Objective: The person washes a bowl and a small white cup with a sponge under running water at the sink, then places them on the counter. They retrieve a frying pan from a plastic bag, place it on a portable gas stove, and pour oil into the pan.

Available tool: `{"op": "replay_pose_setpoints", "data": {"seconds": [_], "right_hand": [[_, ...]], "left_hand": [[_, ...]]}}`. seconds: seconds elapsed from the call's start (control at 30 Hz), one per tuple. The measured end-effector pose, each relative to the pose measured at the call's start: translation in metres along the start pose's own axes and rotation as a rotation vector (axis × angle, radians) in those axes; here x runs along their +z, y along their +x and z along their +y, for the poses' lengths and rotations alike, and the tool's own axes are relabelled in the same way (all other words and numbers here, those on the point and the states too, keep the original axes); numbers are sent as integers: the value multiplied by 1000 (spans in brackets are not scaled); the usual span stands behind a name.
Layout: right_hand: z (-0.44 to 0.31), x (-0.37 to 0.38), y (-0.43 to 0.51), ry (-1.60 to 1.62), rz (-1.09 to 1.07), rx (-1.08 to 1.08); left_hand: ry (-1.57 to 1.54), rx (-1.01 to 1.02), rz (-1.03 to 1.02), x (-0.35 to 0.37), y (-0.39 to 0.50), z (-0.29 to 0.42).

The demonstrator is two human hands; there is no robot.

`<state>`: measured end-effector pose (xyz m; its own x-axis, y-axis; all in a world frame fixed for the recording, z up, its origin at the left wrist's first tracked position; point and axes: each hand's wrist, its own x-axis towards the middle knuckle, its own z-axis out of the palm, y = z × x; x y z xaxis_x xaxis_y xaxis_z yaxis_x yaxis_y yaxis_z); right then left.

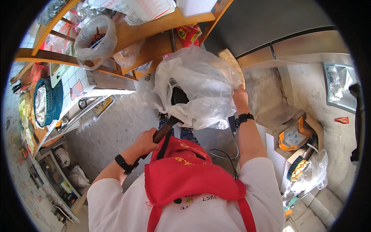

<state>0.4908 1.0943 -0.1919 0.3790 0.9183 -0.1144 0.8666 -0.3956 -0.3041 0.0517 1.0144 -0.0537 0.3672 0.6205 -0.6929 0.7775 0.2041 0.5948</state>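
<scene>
In front of me hangs a large translucent plastic bag (203, 78), loose and crumpled. My right hand (240, 97) grips its right edge. My left hand (145, 140) is closed around a dark brown handle (165, 130). This handle leads up to a black pan (179, 96), which shows through the bag's opening on the left side. Most of the pan is hidden by the plastic, so its full shape cannot be told. Below the hands, a red apron (185, 179) covers my front.
A wooden shelf rack (156, 26) at the upper left holds a plastic bag of dried red chillies (97, 37). A blue basket (55, 101) stands on the tiled counter at left. Upper right is a grey refrigerator (269, 26). A cable (224, 153) lies beside my right arm.
</scene>
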Motion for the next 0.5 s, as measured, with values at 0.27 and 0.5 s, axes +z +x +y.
{"op": "replay_pose_setpoints", "data": {"seconds": [0.27, 0.5], "right_hand": [[10, 2, 20, 418, 360, -31], [-51, -33, -103, 928, -734, 574]], "left_hand": [[72, -30, 91, -9, 20, 8], [48, 54, 249, 31, 73, 14]]}}
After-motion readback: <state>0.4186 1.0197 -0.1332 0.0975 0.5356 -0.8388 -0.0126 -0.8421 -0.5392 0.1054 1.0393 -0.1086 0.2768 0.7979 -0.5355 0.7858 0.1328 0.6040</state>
